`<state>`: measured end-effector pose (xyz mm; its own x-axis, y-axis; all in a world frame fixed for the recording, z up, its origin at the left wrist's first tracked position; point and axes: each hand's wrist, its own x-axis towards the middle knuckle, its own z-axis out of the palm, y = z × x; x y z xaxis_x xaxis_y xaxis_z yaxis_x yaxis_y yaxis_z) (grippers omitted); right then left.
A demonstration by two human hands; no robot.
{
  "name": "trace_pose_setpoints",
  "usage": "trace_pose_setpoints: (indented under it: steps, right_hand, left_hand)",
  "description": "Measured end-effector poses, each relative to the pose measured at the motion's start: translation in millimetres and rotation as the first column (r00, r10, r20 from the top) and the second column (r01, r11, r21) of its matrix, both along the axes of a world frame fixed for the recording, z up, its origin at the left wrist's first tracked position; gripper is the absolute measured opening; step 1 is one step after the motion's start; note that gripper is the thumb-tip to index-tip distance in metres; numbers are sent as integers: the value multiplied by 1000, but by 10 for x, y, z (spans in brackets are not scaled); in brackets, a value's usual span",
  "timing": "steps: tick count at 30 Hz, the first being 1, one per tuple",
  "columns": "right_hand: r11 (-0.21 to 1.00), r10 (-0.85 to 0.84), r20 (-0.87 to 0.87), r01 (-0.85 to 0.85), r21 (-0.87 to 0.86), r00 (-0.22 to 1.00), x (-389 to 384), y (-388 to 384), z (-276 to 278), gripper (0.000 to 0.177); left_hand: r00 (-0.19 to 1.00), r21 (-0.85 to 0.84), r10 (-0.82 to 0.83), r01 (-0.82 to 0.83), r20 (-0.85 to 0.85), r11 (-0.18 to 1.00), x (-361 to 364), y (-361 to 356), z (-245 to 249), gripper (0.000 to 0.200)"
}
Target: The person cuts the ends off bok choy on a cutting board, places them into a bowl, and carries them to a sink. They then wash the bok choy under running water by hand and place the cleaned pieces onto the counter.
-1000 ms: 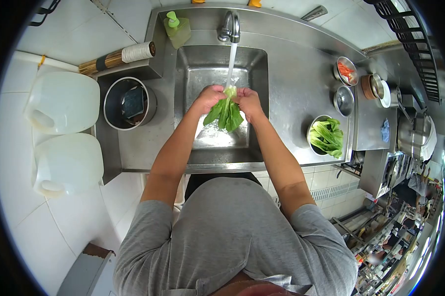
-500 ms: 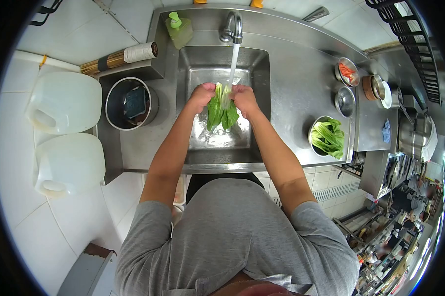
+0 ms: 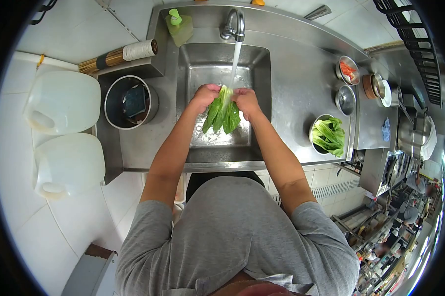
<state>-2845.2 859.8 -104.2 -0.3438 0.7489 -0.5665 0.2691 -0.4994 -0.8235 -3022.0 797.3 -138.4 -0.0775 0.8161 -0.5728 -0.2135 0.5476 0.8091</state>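
Note:
Over the metal sink point(image 3: 198, 155), a bunch of leafy greens point(image 3: 221, 114) hangs with its pale stems up and its green leaves down. My left hand point(image 3: 204, 97) grips the stem end from the left, fingers closed. On the other side my right hand point(image 3: 246, 102) is closed on the same stems. Water from the curved faucet point(image 3: 239, 29) runs down onto the stems between both hands. The fingertips are partly hidden by the water and the greens.
Right of the sink are a bowl of more greens point(image 3: 329, 135), a small metal bowl point(image 3: 345, 100) and a bowl of orange-red pieces point(image 3: 348, 70). To the left stand a metal pot point(image 3: 109, 111) and two white jugs point(image 3: 65, 103). A soap bottle point(image 3: 181, 30) sits behind the sink.
The leaves have spread wider and hang slightly lower. My two hands have barely shifted, and the water keeps running.

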Motion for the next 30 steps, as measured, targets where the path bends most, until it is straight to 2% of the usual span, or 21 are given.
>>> trace_pose_setpoints:
  steps: [6,9,12,15,18,19,20,21,22,24,25,27,28,30]
  right_hand:
    - [998,-9,14,8,64,1000,-22,-29,0,19]
    - [996,-16,60,11,87,998,-25,-39,115,22]
    - [996,-43,50,39,78,998,3,-8,62,24]
    - [995,-63,66,58,81,996,35,27,-1,26]
    - [980,-64,78,48,192,995,20,1,7,26]
    - [954,-4,165,-46,295,986,14,-17,80,23]
    - [912,31,266,-136,386,963,-18,-47,193,21]
    - [895,82,302,-203,398,950,-68,-51,292,20]
    - [874,141,346,-280,396,928,-106,-28,158,20]
    - [863,111,307,-245,442,945,-239,-30,267,19]
    - [827,117,344,-283,486,932,-298,14,324,19]
    - [924,-33,258,-69,376,966,-396,53,661,19]
    - [951,-104,217,33,308,971,-452,75,748,18]
    - [987,-156,-87,153,-38,984,-528,224,551,18]
  left_hand:
    - [989,-106,63,-49,132,993,7,4,145,31]
    - [987,-81,55,-43,151,996,41,13,211,32]
    - [999,100,13,-18,52,995,86,35,25,35]
    - [999,66,16,-18,35,998,147,99,-32,37]
    - [997,33,-68,66,38,997,105,139,-93,29]
    - [985,22,3,-7,172,1000,116,135,-50,30]
    - [950,2,56,-59,309,998,128,104,20,30]
    - [919,-14,54,-53,390,998,125,109,60,32]
    - [884,-34,52,-41,465,999,92,120,74,34]
    - [863,-45,115,-107,493,993,45,151,-183,36]
    - [831,-47,119,-111,543,993,2,157,-302,37]
    - [764,-66,147,-135,628,989,-115,164,-463,40]
    - [659,-2,64,-94,749,996,-153,192,-421,37]
    - [391,128,-100,-46,915,991,-231,229,-311,32]
